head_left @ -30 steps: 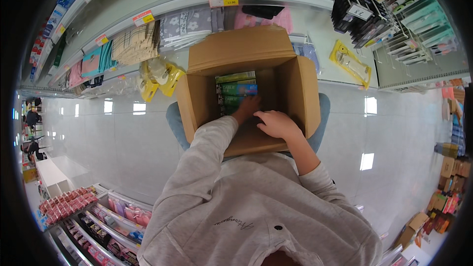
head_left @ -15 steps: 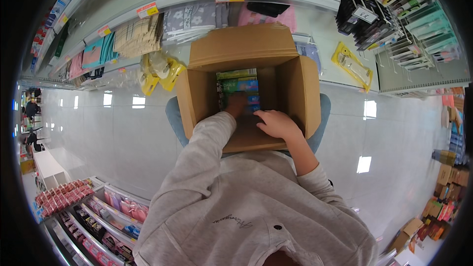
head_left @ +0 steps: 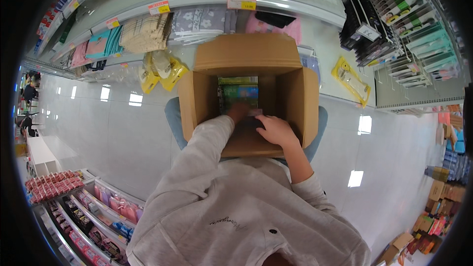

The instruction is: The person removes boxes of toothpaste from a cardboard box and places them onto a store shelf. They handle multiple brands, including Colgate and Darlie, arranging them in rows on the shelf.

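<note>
A brown cardboard carton stands upright before me with its flaps spread. Along its inner left side lie stacked toothpaste boxes, green and blue, with a yellow-green one at the far end. My left hand reaches down onto these boxes; it is dark and blurred, so its grip is unclear. Over the near right part of the carton, my right hand has thumb and forefinger apart. Its fingertip is by a small pale pinkish box end. The carton's near inside is in shadow.
Beneath the carton a blue-grey seat shows on both sides. Ahead runs a shelf with folded towels and yellow packs. Hanging goods fill a rack at right. A low display stands behind left; cartons are piled far right.
The view has shifted slightly, so the shelf sits lower in the picture. My left hand has moved a little within the carton, and the blue boxes near it are now more hidden.
</note>
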`<state>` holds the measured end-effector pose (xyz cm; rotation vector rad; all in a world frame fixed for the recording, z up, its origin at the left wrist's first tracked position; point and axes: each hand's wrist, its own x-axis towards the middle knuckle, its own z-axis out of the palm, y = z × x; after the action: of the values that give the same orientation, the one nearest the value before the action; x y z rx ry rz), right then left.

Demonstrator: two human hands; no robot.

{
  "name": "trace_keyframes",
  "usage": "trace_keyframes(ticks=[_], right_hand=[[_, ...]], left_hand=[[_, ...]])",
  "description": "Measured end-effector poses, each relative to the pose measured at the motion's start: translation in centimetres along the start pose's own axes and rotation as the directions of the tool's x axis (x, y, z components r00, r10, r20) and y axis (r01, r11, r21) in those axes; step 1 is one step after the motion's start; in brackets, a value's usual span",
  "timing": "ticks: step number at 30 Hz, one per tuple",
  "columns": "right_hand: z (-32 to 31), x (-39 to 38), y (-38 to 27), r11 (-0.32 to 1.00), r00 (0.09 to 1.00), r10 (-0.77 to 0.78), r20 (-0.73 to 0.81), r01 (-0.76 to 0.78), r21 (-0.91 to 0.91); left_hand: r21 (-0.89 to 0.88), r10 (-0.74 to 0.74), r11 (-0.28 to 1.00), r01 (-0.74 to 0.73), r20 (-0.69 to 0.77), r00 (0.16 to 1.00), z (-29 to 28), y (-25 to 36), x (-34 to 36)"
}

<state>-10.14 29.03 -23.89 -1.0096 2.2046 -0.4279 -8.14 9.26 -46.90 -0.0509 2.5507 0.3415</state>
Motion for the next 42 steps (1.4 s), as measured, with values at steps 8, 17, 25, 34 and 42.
trace_keyframes(ticks=[8,17,25,34,42], right_hand=[[0.0,1.0,1.5,0.994,0.891,0.094,-0.445,-0.105,0.000],[-6.6,-0.1,-2.7,0.943,0.647,-0.310,-0.697,0.301,-0.140],[-18.3,-0.7,-6.5,0.856,0.342,-0.431,-0.835,0.448,-0.259],[-34.2,2.3,-15.7,0.732,-0.045,-0.644,-0.764,0.255,-0.632],[-43.5,12.7,-22.3,0.671,0.145,-0.741,-0.655,0.177,-0.720]], left_hand=[[-0.016,0.468,0.881,-0.472,0.163,0.868,-10.3,5.4,2.0],[-0.089,0.390,0.915,-0.394,-0.060,0.919,-31.3,4.4,-14.5],[-0.169,0.173,0.708,-0.685,-0.900,0.401,-43.2,1.8,-24.1],[0.230,0.217,0.973,-0.003,-0.922,-0.319,-52.8,-1.8,-19.9],[0.159,0.175,0.984,0.080,-0.947,-0.270,-53.3,-2.1,-16.3]])
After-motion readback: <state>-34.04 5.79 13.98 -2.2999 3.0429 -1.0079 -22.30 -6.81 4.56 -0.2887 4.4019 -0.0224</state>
